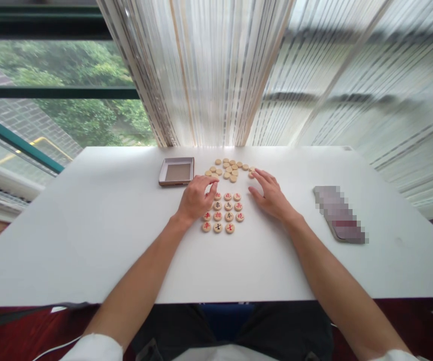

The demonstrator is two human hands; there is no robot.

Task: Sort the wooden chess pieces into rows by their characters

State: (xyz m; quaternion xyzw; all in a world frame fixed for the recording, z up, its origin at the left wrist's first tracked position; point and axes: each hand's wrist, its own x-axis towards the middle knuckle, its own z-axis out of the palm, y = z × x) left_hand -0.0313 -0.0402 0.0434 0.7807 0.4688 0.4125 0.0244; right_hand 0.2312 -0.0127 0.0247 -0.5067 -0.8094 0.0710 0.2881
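Several round wooden xiangqi pieces [228,206] lie in rows, face up, with red or black characters. Beyond them, several more pieces [233,178] are loosely scattered, showing plain tops. My left hand [196,197] is over the left side of the rows, thumb and forefinger pinched close together near the plain pieces. Whether a piece is between those fingertips is hidden. To the right of the rows, my right hand [269,194] has its fingers stretched out and thumb apart. Its fingertips are at a plain piece [251,174] on the right of the scattered group, seemingly touching it.
An open shallow box [177,172] stands behind my left hand. At the right, a blurred-out flat object, perhaps a phone [340,215], lies on the white table [126,240]. A striped string curtain [209,75] and a window are along the far edge.
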